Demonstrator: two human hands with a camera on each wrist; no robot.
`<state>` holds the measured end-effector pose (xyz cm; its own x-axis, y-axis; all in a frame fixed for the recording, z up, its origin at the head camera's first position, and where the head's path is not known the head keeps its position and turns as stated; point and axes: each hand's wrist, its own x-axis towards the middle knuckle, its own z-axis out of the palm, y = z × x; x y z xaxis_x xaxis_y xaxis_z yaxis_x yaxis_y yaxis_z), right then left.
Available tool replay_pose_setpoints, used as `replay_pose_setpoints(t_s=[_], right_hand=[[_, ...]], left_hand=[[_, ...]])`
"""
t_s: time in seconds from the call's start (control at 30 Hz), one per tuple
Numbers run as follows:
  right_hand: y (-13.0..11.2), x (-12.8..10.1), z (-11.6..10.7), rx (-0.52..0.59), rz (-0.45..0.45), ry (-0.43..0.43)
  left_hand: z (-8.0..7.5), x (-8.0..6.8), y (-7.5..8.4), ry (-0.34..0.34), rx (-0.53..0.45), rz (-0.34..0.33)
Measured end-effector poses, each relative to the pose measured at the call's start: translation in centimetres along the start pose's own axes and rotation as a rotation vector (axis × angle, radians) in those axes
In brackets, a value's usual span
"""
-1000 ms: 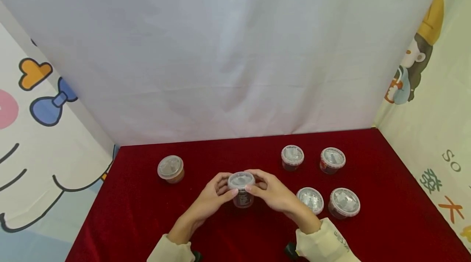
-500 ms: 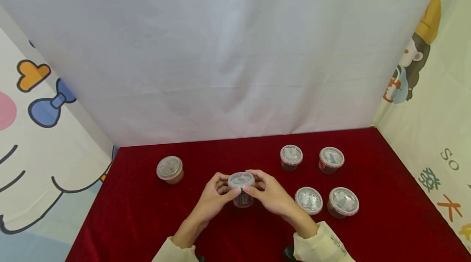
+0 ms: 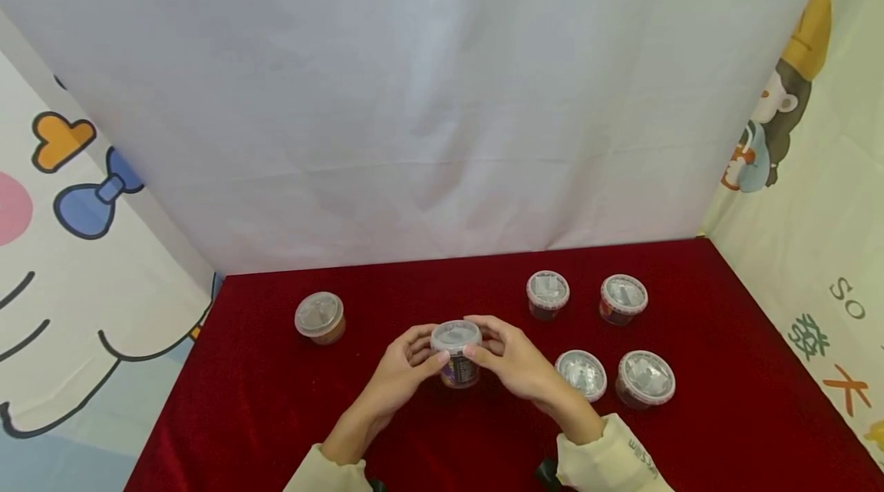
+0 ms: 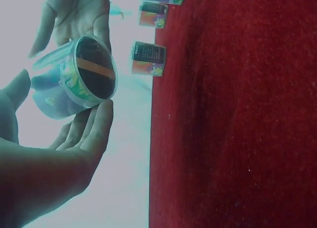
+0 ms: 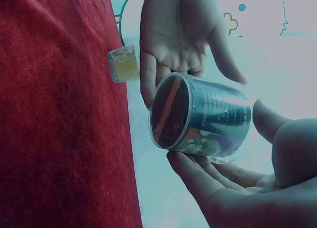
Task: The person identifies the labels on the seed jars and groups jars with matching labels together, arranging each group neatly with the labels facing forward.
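From the head view, I hold a cup (image 3: pixel 456 354) between my left hand (image 3: pixel 404 365) and right hand (image 3: pixel 514 361), above the red tabletop (image 3: pixel 725 415), near its middle. Each hand's grip is curled round the cup's sides, thumbs near the clear lid. One more cup (image 3: pixel 320 317) stands well apart to the left. Four cups (image 3: pixel 601 338) stand in a cluster to the right, the nearest just beside my right hand.

In the left wrist view, the cup (image 4: pixel 74 79) floats clear of the tabletop (image 4: pixel 237 119), its dark base turned toward the camera. My left fingers (image 4: pixel 94 129) lie under its wall, and the right hand (image 4: pixel 74 15) is behind it. I think the fingertips touch the wall, but the picture is washed out.

In the right wrist view, the cup (image 5: pixel 200 116) lies tilted, with printed wall and dark base showing. My right fingers (image 5: pixel 198 176) cradle it from below, and the left hand (image 5: pixel 178 30) is cupped behind. The lone cup (image 5: pixel 124 64) sits by the tabletop (image 5: pixel 59 114) edge.
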<state>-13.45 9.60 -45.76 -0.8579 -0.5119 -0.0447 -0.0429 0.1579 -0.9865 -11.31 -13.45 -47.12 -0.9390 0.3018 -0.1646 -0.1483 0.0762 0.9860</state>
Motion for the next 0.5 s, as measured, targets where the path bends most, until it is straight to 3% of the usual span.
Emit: replay_pose_setpoints(t_s=[0.33, 0.5], right_hand=[[-0.01, -0.06, 0.80, -0.023, 0.012, 0.040], [0.08, 0.01, 0.31, 0.015, -0.001, -0.003]], left_hand=[[0.71, -0.18, 0.20, 0.108, 0.042, 0.011], [0.56, -0.20, 0.17, 0.073, 0.014, 0.016]])
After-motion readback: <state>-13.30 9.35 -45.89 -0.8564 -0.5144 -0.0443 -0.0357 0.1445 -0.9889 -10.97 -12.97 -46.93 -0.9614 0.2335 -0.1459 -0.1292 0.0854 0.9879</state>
